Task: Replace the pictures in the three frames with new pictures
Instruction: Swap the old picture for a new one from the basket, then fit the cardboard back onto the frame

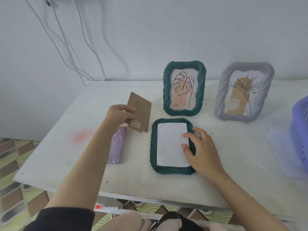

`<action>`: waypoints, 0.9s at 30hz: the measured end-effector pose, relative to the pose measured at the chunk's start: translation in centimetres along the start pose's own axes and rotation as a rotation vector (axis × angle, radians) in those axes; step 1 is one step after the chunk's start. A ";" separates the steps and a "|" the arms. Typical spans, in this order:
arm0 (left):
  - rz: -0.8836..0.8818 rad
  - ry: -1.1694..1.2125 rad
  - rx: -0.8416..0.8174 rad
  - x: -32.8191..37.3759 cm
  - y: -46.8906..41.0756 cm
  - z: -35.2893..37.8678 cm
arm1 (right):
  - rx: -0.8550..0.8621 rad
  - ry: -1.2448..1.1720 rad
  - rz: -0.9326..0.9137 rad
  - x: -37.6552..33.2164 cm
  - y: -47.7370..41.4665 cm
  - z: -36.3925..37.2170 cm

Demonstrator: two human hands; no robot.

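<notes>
A dark green frame [154, 147] lies face down on the white table [66, 147], with a white picture sheet [171, 144] set in its back. My right hand [198, 150] rests on the sheet's right edge and the frame's rim, fingers spread and pressing. My left hand [119, 112] holds up a brown cardboard backing board [141, 110] with its stand, left of the frame. A second green frame [184, 88] with a leaf drawing stands upright behind. A lilac frame [244, 91] with a plant drawing stands to its right.
A purple rolled or flat piece [116, 147] lies under my left forearm. A purple plastic basket [300, 130] sits at the right edge on a sheet of paper [283, 150]. White cables [70, 47] hang on the wall. A red marker [106, 207] lies below the table.
</notes>
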State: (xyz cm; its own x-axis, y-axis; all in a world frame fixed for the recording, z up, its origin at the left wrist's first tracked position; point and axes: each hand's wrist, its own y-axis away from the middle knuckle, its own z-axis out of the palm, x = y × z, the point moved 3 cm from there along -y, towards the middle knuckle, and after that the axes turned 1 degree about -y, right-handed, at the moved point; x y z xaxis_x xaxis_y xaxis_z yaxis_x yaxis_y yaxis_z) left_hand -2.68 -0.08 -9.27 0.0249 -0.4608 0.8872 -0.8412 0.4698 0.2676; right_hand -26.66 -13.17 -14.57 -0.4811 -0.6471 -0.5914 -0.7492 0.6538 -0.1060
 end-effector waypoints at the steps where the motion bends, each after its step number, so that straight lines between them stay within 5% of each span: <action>1: -0.008 0.030 -0.007 0.1 0.1 0.0 | -0.003 0.002 0.001 0.0 0.0 0.0; 9: 0.015 0.395 -0.077 0.4 3.4 0.8 | 0.154 -0.056 -0.081 -0.3 -0.1 -0.9; 15: -0.025 0.508 -0.277 -0.2 8.1 5.4 | 0.096 -0.726 0.062 -2.1 -0.7 -2.2; 18: -0.038 0.466 -0.312 -0.9 9.1 6.7 | 0.088 -0.815 0.115 -2.0 -1.2 -2.7; 27: 0.238 -0.163 -0.057 -2.3 10.0 7.5 | 0.015 -0.463 0.120 -0.6 -0.9 -2.7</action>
State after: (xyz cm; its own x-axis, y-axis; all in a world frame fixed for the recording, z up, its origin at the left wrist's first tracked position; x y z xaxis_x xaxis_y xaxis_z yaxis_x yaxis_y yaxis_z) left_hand -15.15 0.04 -11.50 -0.2604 -0.4456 0.8565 -0.7815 0.6182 0.0841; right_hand -26.90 -14.42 -11.96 -0.3083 -0.3261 -0.8937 -0.6923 0.7212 -0.0243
